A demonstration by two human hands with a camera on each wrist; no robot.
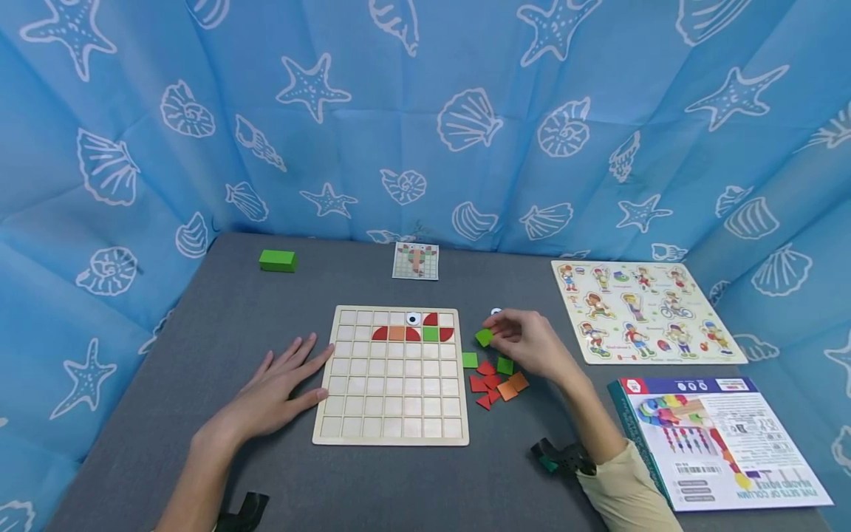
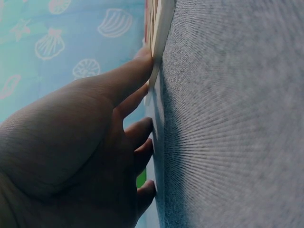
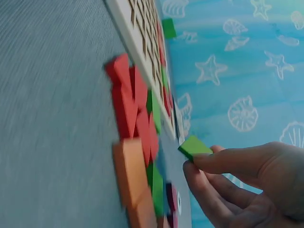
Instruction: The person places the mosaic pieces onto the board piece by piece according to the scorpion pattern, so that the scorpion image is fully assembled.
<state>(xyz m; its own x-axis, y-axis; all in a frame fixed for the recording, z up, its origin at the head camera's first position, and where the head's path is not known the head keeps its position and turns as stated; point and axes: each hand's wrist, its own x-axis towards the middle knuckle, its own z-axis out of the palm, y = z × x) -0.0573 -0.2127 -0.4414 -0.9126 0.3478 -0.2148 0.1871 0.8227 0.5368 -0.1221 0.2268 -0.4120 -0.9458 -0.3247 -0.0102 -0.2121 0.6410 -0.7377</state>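
My right hand [image 1: 532, 343] pinches a green square tile [image 3: 194, 147] between thumb and fingers, raised to the right of a pale wooden grid board [image 1: 391, 436]. Below that hand lie loose red pieces [image 1: 479, 383], orange squares [image 1: 507, 390] and other green squares [image 1: 470, 360]. An eye tile [image 1: 496, 311] is partly hidden behind the fingers. In the board's upper rows sit another eye tile [image 1: 413, 318], an orange square [image 1: 396, 333], a green square [image 1: 431, 334] and several red rounded pieces [image 1: 380, 334]. With fingers spread, my left hand [image 1: 266, 399] rests at the board's left edge.
At the back stands a small pattern card [image 1: 416, 261], and a green block [image 1: 278, 261] lies at the back left. To the right are a picture puzzle board [image 1: 648, 314] and a printed box [image 1: 731, 451]. A blue shell-patterned curtain [image 1: 399, 133] borders the grey table.
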